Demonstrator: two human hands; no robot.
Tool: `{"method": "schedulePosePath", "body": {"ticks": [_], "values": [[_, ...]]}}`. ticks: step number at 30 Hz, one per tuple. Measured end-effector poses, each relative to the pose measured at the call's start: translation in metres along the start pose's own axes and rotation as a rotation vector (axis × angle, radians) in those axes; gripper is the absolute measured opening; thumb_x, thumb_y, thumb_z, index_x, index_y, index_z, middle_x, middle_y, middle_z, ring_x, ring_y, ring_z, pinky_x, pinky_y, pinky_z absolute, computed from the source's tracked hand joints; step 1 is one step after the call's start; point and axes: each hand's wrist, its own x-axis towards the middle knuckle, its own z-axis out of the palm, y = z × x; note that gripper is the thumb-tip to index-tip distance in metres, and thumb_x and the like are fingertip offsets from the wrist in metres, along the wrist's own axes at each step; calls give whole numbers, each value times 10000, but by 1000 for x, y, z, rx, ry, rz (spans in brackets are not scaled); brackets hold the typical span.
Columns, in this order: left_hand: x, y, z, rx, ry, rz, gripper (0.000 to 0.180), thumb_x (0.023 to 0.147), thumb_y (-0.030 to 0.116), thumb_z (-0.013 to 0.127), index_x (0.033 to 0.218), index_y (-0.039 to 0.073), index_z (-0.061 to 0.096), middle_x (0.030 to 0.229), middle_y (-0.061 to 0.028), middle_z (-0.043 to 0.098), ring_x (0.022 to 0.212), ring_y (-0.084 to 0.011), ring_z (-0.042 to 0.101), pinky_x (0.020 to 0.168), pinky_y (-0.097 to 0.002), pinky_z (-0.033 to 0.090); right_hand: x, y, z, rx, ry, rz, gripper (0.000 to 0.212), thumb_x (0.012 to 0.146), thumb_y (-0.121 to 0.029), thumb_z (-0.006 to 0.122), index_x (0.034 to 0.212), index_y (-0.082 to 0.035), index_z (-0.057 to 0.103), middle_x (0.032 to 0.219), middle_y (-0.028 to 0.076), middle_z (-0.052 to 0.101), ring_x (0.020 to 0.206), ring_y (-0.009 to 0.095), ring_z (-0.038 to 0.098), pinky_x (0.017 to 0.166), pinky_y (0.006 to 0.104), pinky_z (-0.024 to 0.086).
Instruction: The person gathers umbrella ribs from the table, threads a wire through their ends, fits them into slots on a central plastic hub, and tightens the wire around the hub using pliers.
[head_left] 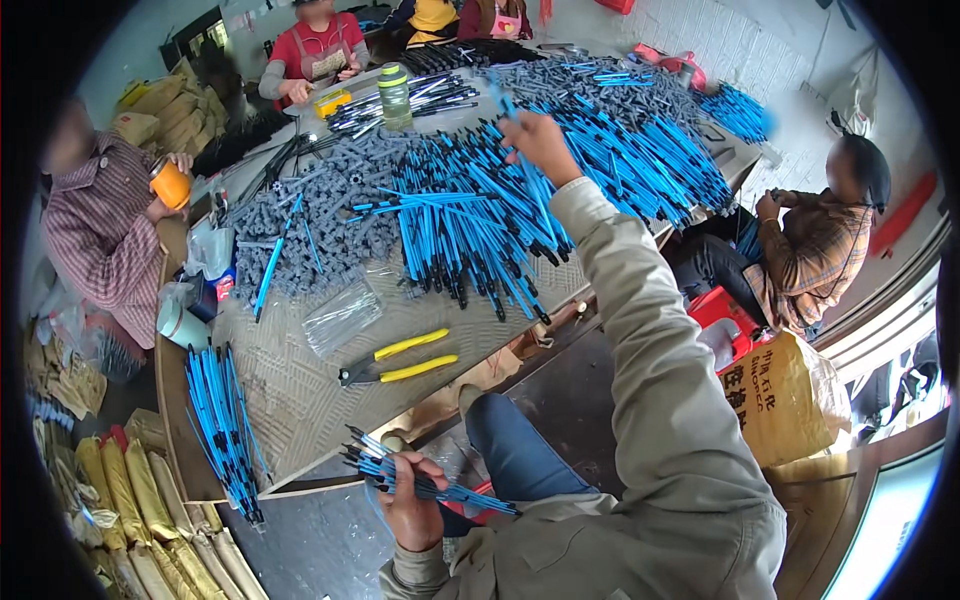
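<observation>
At my lap, my left hand is closed around a bundle of thin blue rods with black ends. My right arm is stretched over the table, and my right hand pinches a blue rod above a large pile of blue rods with black tips. Left of that pile lies a heap of small grey plastic pieces, a few blue rods resting on it. Cutting pliers with yellow handles and a transparent packet of thin sticks lie on the table nearer me.
Another bunch of blue rods hangs over the table's left corner. A green-lidded bottle stands toward the back. People sit around the table; one at left holds an orange cup. At right is a yellow sack beside a red stool.
</observation>
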Motion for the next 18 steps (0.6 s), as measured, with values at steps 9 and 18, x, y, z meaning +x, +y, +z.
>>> {"method": "schedulePosePath", "body": {"ticks": [9,18], "values": [[-6,1,1,164,-15,-52,346,935,305,482,1076,-10,509,947,-147,635,787,-189,617,655,-288,478,-143,-145,-20,527,-219,0,341,951,-249,456,1115,29,565,656,43,580,495,90,551,455,217,437],[-3,25,8,50,-87,157,385,951,186,451,1265,-33,413,1127,-164,586,992,-214,584,839,-340,481,-308,-160,71,913,-986,459,209,945,-137,449,1060,20,527,693,47,563,530,101,585,442,206,448]]}}
